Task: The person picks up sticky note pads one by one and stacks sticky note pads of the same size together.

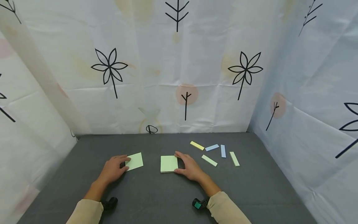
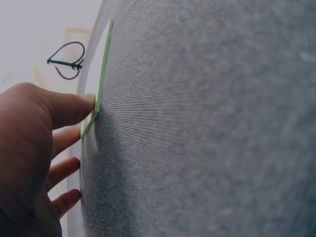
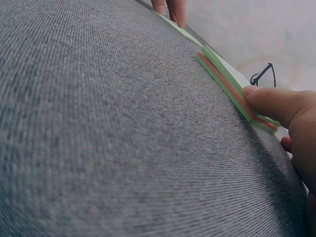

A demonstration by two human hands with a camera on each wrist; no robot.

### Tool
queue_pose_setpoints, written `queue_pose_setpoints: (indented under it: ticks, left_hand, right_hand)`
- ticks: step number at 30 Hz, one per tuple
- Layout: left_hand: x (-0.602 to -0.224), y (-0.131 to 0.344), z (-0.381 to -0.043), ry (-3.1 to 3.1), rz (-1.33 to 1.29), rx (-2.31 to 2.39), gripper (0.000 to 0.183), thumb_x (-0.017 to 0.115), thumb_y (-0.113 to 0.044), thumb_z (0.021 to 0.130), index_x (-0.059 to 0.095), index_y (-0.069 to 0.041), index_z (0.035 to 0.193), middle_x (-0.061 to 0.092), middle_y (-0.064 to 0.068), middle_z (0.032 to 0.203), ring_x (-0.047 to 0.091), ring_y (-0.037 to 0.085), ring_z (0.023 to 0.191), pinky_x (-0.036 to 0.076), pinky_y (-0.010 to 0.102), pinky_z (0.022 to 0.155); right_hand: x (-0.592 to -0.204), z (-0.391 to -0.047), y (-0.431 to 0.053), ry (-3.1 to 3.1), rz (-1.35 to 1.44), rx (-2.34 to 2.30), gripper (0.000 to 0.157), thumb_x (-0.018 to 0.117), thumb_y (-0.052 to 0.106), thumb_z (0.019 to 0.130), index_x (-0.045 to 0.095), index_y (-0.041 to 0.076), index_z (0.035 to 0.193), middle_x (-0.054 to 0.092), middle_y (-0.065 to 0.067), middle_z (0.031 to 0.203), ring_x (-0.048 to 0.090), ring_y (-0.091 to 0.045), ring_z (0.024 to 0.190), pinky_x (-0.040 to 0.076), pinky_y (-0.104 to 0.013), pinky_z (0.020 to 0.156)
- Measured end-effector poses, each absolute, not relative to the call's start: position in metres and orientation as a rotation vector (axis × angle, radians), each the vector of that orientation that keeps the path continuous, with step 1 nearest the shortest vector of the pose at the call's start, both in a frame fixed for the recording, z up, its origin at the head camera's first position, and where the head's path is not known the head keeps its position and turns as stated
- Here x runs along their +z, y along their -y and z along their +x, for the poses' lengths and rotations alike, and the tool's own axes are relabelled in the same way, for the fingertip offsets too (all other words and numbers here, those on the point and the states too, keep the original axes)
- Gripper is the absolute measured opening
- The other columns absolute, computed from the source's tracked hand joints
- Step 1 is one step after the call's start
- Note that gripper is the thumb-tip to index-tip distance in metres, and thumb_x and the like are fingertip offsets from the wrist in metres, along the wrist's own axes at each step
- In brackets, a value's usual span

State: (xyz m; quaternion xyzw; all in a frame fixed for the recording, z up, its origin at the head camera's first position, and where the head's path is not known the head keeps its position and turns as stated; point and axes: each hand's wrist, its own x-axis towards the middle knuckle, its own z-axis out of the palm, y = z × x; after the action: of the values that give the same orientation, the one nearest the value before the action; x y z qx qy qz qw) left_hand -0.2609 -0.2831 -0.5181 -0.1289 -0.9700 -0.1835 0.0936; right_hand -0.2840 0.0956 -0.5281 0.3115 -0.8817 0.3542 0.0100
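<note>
A thin pale green sticky note pad (image 1: 135, 161) lies slightly turned on the dark table, left of centre. My left hand (image 1: 114, 168) holds it by its left side, thumb (image 2: 74, 109) at the near corner and index finger at the far edge. To its right, a thicker stack of sticky notes (image 1: 169, 164) lies square to me. Green layers with a pink one between show along the side of the stack (image 3: 229, 81). My right hand (image 1: 191, 168) grips the stack's right side, thumb (image 3: 269, 102) at the near corner and fingertips at the far one.
Narrow paper strips lie to the right: a yellow strip (image 1: 197, 145), two blue ones including an upright blue strip (image 1: 222, 151), and two pale green ones including a green strip (image 1: 234, 159). White patterned cloth (image 1: 156, 105) walls the table's back and sides.
</note>
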Motion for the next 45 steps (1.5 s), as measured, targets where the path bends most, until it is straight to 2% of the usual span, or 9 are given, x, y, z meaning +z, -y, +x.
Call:
queue_pose_setpoints:
  ticks: [6, 12, 22, 25, 29, 31, 34, 39, 45]
  left_hand:
    - [-0.516, 0.28, -0.256, 2.854, -0.33, -0.479, 0.036, 0.074, -0.019, 0.085, 0.07, -0.008, 0.119, 0.059, 0.021, 0.125, 0.049, 0.048, 0.113, 0.036, 0.066, 0.086]
    - [-0.514, 0.275, -0.252, 2.839, -0.216, -0.342, 0.035, 0.076, -0.03, 0.083, 0.074, -0.015, 0.114, 0.059, 0.014, 0.103, 0.049, 0.037, 0.094, 0.036, 0.053, 0.073]
    - [-0.512, 0.262, -0.246, 2.838, -0.199, -0.261, 0.032, 0.08, -0.03, 0.079, 0.076, -0.01, 0.104, 0.055, 0.001, 0.073, 0.045, 0.024, 0.07, 0.035, 0.043, 0.063]
    - [-0.513, 0.262, -0.247, 2.803, -0.261, -0.307, 0.028, 0.081, -0.026, 0.078, 0.076, -0.012, 0.101, 0.058, 0.002, 0.079, 0.05, 0.026, 0.076, 0.038, 0.046, 0.067]
    - [-0.517, 0.267, -0.254, 2.74, -0.418, -0.344, 0.027, 0.083, -0.021, 0.076, 0.074, -0.012, 0.101, 0.067, 0.009, 0.105, 0.058, 0.034, 0.103, 0.042, 0.055, 0.084]
    - [-0.519, 0.27, -0.257, 2.717, -0.515, -0.345, 0.027, 0.082, -0.018, 0.077, 0.074, -0.012, 0.101, 0.068, 0.01, 0.11, 0.059, 0.035, 0.11, 0.042, 0.057, 0.09]
    - [-0.521, 0.274, -0.261, 2.687, -0.638, -0.295, 0.024, 0.082, -0.016, 0.077, 0.073, -0.012, 0.099, 0.07, 0.008, 0.105, 0.063, 0.031, 0.105, 0.044, 0.054, 0.091]
    - [-0.52, 0.274, -0.266, 2.654, -0.75, -0.104, 0.021, 0.08, -0.016, 0.079, 0.072, -0.013, 0.098, 0.071, 0.003, 0.094, 0.067, 0.023, 0.089, 0.049, 0.048, 0.083]
    - [-0.516, 0.27, -0.268, 2.694, -0.732, -0.042, 0.023, 0.077, -0.018, 0.082, 0.072, -0.011, 0.103, 0.07, 0.003, 0.089, 0.066, 0.022, 0.079, 0.05, 0.047, 0.078]
  right_hand:
    - [-0.527, -0.284, -0.095, 2.754, 0.97, 1.105, 0.076, 0.073, 0.03, 0.089, 0.035, 0.005, 0.15, 0.05, -0.001, 0.143, 0.041, -0.028, 0.132, 0.034, -0.051, 0.104]
    - [-0.526, -0.283, -0.095, 2.752, 0.97, 1.111, 0.076, 0.073, 0.029, 0.089, 0.034, 0.005, 0.15, 0.05, -0.001, 0.143, 0.04, -0.028, 0.133, 0.034, -0.051, 0.104]
    - [-0.527, -0.283, -0.095, 2.753, 0.967, 1.126, 0.077, 0.073, 0.028, 0.088, 0.034, 0.007, 0.151, 0.049, 0.0, 0.144, 0.039, -0.028, 0.134, 0.033, -0.052, 0.105]
    - [-0.526, -0.283, -0.095, 2.749, 0.97, 1.127, 0.077, 0.073, 0.028, 0.088, 0.034, 0.007, 0.151, 0.05, 0.0, 0.144, 0.039, -0.028, 0.134, 0.033, -0.051, 0.105]
    - [-0.526, -0.283, -0.095, 2.744, 0.972, 1.129, 0.077, 0.074, 0.027, 0.088, 0.034, 0.006, 0.15, 0.05, 0.0, 0.143, 0.04, -0.029, 0.133, 0.034, -0.051, 0.105]
    - [-0.526, -0.283, -0.095, 2.743, 0.972, 1.13, 0.077, 0.074, 0.027, 0.088, 0.034, 0.006, 0.15, 0.05, 0.0, 0.143, 0.04, -0.029, 0.133, 0.034, -0.051, 0.105]
    - [-0.526, -0.283, -0.095, 2.739, 0.978, 1.134, 0.077, 0.074, 0.028, 0.088, 0.034, 0.005, 0.15, 0.05, -0.001, 0.143, 0.041, -0.029, 0.132, 0.034, -0.051, 0.104]
    - [-0.527, -0.285, -0.095, 2.731, 0.974, 1.132, 0.077, 0.074, 0.028, 0.088, 0.035, 0.005, 0.15, 0.051, -0.001, 0.142, 0.042, -0.029, 0.132, 0.034, -0.052, 0.104]
    - [-0.527, -0.284, -0.095, 2.746, 0.949, 1.109, 0.078, 0.076, 0.027, 0.086, 0.035, 0.007, 0.15, 0.052, -0.001, 0.142, 0.042, -0.028, 0.132, 0.035, -0.051, 0.104]
